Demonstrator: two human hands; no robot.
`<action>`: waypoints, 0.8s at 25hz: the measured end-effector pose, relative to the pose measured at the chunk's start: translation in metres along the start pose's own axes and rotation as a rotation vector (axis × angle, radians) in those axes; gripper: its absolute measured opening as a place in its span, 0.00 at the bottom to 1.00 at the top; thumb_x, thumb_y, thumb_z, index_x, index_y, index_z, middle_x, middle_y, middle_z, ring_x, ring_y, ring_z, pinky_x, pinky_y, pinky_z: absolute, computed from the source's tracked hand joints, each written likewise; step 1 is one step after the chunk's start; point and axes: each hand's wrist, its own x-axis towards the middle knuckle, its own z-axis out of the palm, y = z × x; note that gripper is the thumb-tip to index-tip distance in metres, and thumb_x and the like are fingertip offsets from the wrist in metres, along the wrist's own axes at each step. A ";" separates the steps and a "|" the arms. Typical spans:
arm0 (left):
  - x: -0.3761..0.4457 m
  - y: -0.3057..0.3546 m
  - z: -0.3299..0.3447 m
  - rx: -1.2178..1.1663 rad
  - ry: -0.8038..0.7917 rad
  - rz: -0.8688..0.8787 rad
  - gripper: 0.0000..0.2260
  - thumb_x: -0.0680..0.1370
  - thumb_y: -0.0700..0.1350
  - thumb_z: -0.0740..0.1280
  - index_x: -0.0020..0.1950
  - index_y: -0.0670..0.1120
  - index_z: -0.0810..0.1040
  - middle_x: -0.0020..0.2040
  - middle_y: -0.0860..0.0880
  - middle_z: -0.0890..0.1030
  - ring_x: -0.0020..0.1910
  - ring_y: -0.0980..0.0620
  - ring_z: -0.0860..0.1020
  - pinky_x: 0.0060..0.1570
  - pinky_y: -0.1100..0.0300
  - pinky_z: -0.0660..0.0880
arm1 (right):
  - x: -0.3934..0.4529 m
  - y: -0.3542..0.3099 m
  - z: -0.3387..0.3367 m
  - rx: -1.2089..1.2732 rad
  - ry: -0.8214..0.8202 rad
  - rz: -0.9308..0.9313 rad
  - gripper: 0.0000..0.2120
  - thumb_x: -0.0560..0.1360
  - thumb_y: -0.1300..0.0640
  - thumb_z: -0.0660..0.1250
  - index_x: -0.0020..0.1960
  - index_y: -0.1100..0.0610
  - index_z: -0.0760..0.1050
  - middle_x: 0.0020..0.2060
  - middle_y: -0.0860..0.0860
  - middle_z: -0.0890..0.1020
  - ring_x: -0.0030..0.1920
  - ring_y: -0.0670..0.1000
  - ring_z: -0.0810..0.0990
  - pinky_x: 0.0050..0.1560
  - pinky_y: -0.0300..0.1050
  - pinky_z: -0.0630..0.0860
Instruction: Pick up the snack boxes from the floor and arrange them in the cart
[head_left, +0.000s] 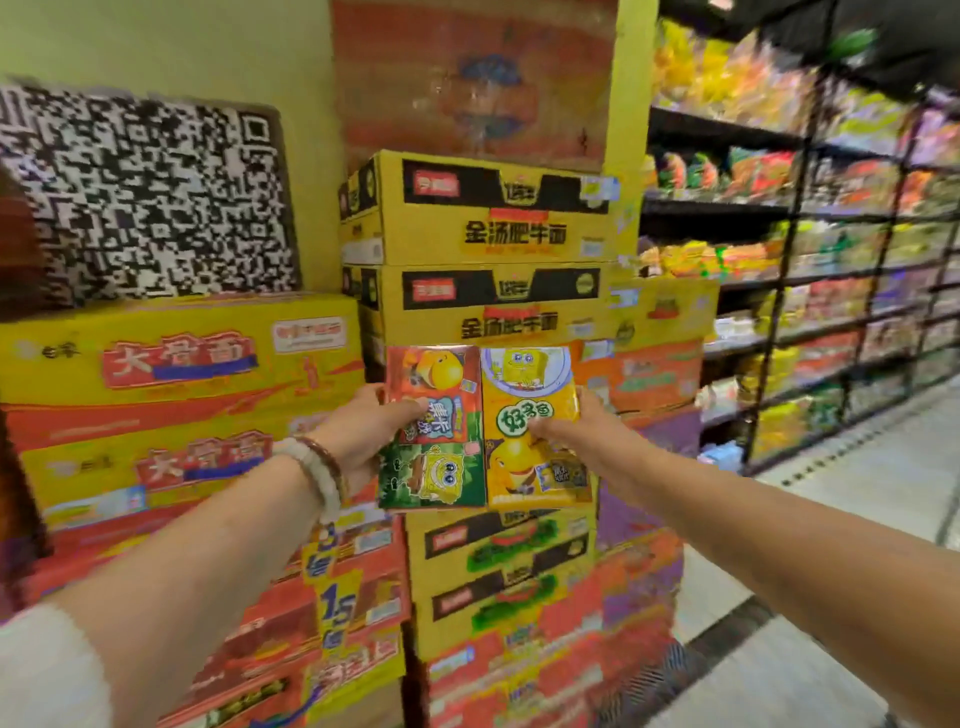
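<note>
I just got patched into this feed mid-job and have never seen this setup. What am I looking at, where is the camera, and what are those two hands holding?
There is no machine here: a person works with bare hands, and the single picture comes from a wide-angle camera worn on their head, looking forward over both arms.

The left hand, with bead bracelets on its wrist, grips a red and green snack box. The right hand grips a yellow snack box. The two boxes are held upright, side by side, edges touching, at about chest height.

Behind them stand stacked shipping cartons, mostly yellow and red. To the right runs a black store shelf full of packaged snacks, with a pale tiled floor below. A large QR-code board leans at upper left.

No cart shows in this picture.
</note>
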 end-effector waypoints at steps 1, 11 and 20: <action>0.016 0.002 0.030 -0.007 -0.050 -0.002 0.20 0.75 0.47 0.69 0.62 0.46 0.65 0.53 0.44 0.79 0.51 0.44 0.80 0.53 0.44 0.78 | 0.004 0.005 -0.028 -0.013 0.058 0.008 0.41 0.68 0.47 0.74 0.74 0.50 0.55 0.67 0.49 0.71 0.64 0.56 0.75 0.68 0.58 0.69; 0.191 0.027 0.292 0.014 -0.550 0.054 0.35 0.66 0.55 0.75 0.67 0.46 0.64 0.59 0.41 0.79 0.53 0.41 0.81 0.55 0.42 0.77 | 0.050 0.046 -0.254 0.012 0.537 0.040 0.48 0.59 0.43 0.77 0.73 0.49 0.57 0.65 0.55 0.75 0.59 0.59 0.79 0.61 0.62 0.75; 0.226 0.034 0.566 -0.118 -0.887 0.052 0.27 0.73 0.43 0.71 0.67 0.44 0.64 0.57 0.39 0.79 0.53 0.38 0.80 0.56 0.38 0.75 | 0.005 0.091 -0.465 0.056 0.904 0.027 0.32 0.73 0.60 0.70 0.71 0.52 0.58 0.56 0.55 0.80 0.52 0.56 0.82 0.55 0.57 0.78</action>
